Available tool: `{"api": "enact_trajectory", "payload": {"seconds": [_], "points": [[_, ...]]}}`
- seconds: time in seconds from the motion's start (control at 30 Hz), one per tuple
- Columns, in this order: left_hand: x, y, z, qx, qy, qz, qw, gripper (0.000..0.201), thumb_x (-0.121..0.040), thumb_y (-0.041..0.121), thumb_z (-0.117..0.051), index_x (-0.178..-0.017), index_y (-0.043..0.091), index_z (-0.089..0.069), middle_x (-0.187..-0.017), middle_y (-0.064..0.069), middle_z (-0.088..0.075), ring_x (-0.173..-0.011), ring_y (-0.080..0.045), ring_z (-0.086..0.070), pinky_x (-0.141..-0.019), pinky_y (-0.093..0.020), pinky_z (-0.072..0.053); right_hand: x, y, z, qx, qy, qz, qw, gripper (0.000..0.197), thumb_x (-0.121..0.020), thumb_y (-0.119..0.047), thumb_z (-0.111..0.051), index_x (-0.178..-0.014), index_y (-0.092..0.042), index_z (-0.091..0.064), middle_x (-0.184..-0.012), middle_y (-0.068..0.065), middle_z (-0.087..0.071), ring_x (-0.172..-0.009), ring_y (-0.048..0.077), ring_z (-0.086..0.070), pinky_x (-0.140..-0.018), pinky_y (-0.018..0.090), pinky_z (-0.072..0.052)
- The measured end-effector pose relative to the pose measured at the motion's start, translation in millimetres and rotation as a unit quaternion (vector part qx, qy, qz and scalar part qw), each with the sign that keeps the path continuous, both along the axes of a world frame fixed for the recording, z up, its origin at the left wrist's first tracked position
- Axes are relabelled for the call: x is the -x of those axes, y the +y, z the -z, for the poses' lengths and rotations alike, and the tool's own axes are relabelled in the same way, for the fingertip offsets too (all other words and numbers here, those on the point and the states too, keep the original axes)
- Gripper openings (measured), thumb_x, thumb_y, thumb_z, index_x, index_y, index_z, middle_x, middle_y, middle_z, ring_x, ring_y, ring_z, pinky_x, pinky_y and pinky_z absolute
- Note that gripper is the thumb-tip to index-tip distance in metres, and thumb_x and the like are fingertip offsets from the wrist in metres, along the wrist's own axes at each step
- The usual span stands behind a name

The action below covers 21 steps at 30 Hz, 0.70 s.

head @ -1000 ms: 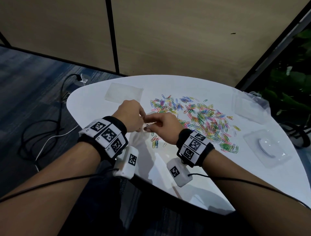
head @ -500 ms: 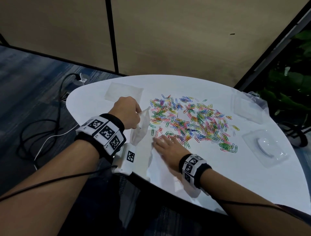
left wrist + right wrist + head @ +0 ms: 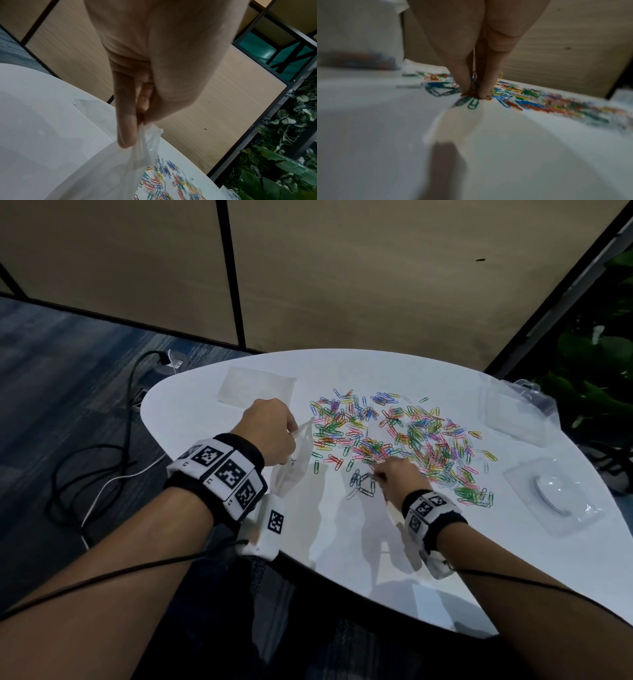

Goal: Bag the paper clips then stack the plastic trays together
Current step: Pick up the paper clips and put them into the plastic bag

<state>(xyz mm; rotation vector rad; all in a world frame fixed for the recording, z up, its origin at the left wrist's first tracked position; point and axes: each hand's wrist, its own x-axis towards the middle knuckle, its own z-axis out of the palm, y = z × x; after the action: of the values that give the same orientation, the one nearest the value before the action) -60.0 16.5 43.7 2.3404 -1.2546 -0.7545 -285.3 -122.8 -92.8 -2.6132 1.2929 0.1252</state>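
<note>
Coloured paper clips (image 3: 404, 436) lie scattered over the middle of the white table (image 3: 342, 542). My left hand (image 3: 270, 436) pinches the top edge of a clear plastic bag (image 3: 294, 460), which hangs down to the table left of the clips; the left wrist view shows thumb and finger pinching the bag (image 3: 120, 169). My right hand (image 3: 397, 477) is at the near edge of the pile, its fingertips (image 3: 484, 89) pinched on a few paper clips (image 3: 473, 83) against the table. Two clear plastic trays lie at the right: one far (image 3: 513, 412), one near (image 3: 555, 498).
A second flat clear bag (image 3: 257, 386) lies at the table's back left. Cables (image 3: 102, 460) trail on the carpet to the left. A wood-panel wall stands behind the table and plants (image 3: 596, 364) at the right.
The right hand let go of the bag, reached to the near edge of the pile and closed its fingers on clips. The left hand keeps holding the bag up.
</note>
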Motion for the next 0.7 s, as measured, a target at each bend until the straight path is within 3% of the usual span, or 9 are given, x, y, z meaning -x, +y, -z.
{"api": "enact_trajectory", "payload": {"seconds": [0.1, 0.17, 0.27, 0.33, 0.4, 0.47, 0.53, 0.6, 0.7], "points": [[1.6, -1.5, 0.1, -0.003, -0.002, 0.005, 1.0, 0.032, -0.088, -0.004, -0.054, -0.11, 0.007, -0.074, -0.091, -0.014, -0.077, -0.08, -0.025, -0.076, -0.086, -0.038, -0.062, 6.7, -8.8, -16.9, -0.067, -0.125, 0.161, 0.977, 0.01, -0.087, -0.014, -0.07, -0.092, -0.01, -0.078, -0.089, 0.005, -0.075, -0.079, 0.019, -0.068, -0.081, 0.028, -0.057], [3.8, -3.6, -0.1, -0.003, 0.001, 0.01, 1.0, 0.03, -0.088, -0.005, -0.053, -0.108, 0.006, -0.074, -0.09, -0.015, -0.077, -0.078, -0.026, -0.076, -0.085, -0.039, -0.062, 10.8, -14.2, -24.7, -0.128, -0.201, 0.244, 0.94, 0.014, -0.083, -0.015, -0.076, -0.096, -0.011, -0.078, -0.089, 0.002, -0.075, -0.077, 0.016, -0.069, -0.084, 0.03, -0.058], [9.4, -6.3, -1.0, -0.002, -0.002, 0.018, 1.0, 0.029, -0.087, -0.006, -0.053, -0.104, 0.002, -0.075, -0.088, -0.016, -0.076, -0.073, -0.028, -0.077, -0.081, -0.04, -0.064, 8.3, -16.9, -41.4, -0.236, -0.316, 0.294, 0.871, 0.012, -0.079, -0.014, -0.079, -0.091, -0.014, -0.078, -0.084, 0.004, -0.077, -0.079, 0.018, -0.075, -0.084, 0.035, -0.06], [13.5, -7.4, -1.5, -0.004, -0.007, 0.026, 1.0, 0.028, -0.087, -0.006, -0.052, -0.103, 0.0, -0.075, -0.084, -0.016, -0.076, -0.07, -0.027, -0.077, -0.079, -0.039, -0.064, -0.7, -11.2, -59.1, -0.315, -0.416, 0.293, 0.801, 0.01, -0.077, -0.008, -0.08, -0.084, -0.015, -0.077, -0.088, 0.01, -0.077, -0.084, 0.024, -0.075, -0.087, 0.038, -0.059], [16.9, -7.4, -1.8, -0.008, -0.007, 0.033, 0.999, 0.029, -0.087, -0.006, -0.052, -0.102, 0.0, -0.076, -0.083, -0.015, -0.077, -0.07, -0.026, -0.077, -0.078, -0.038, -0.064, -13.0, -1.2, -75.4, -0.409, -0.502, 0.276, 0.711, 0.015, -0.078, -0.002, -0.076, -0.093, -0.004, -0.074, -0.097, 0.018, -0.075, -0.087, 0.027, -0.074, -0.084, 0.032, -0.059], [19.5, -7.6, -0.2, -0.01, 0.0, 0.033, 0.999, 0.029, -0.088, -0.006, -0.052, -0.104, 0.002, -0.075, -0.084, -0.012, -0.075, -0.07, -0.025, -0.077, -0.08, -0.038, -0.064, -26.7, 14.9, -89.2, -0.518, -0.541, 0.26, 0.609, 0.028, -0.082, 0.0, -0.071, -0.11, 0.007, -0.066, -0.1, 0.019, -0.073, -0.092, 0.024, -0.073, -0.078, 0.024, -0.059], [23.0, -8.0, 2.4, -0.006, 0.018, 0.035, 0.999, 0.03, -0.09, -0.003, -0.051, -0.11, 0.005, -0.072, -0.082, -0.011, -0.073, -0.067, -0.024, -0.077, -0.081, -0.037, -0.063, -38.9, 29.2, -94.9, -0.583, -0.546, 0.258, 0.544, 0.027, -0.088, -0.001, -0.066, -0.112, 0.009, -0.062, -0.096, 0.016, -0.072, -0.094, 0.021, -0.072, -0.077, 0.021, -0.058], [28.5, -7.9, 4.7, 0.003, 0.034, 0.039, 0.999, 0.03, -0.091, 0.0, -0.053, -0.114, 0.007, -0.071, -0.076, -0.01, -0.074, -0.065, -0.023, -0.077, -0.082, -0.035, -0.063, -48.4, 41.9, -92.0, -0.604, -0.533, 0.262, 0.531, 0.016, -0.091, 0.0, -0.062, -0.105, 0.008, -0.064, -0.093, 0.015, -0.071, -0.092, 0.02, -0.07, -0.078, 0.022, -0.059], [36.6, -7.4, 4.7, 0.017, 0.049, 0.044, 0.998, 0.025, -0.091, 0.001, -0.055, -0.109, 0.006, -0.072, -0.072, -0.009, -0.071, -0.067, -0.025, -0.077, -0.082, -0.036, -0.063, -59.5, 55.8, -84.8, -0.585, -0.511, 0.268, 0.57, 0.005, -0.089, 0.006, -0.061, -0.093, 0.003, -0.062, -0.09, 0.017, -0.065, -0.086, 0.021, -0.067, -0.077, 0.023, -0.06]]}}
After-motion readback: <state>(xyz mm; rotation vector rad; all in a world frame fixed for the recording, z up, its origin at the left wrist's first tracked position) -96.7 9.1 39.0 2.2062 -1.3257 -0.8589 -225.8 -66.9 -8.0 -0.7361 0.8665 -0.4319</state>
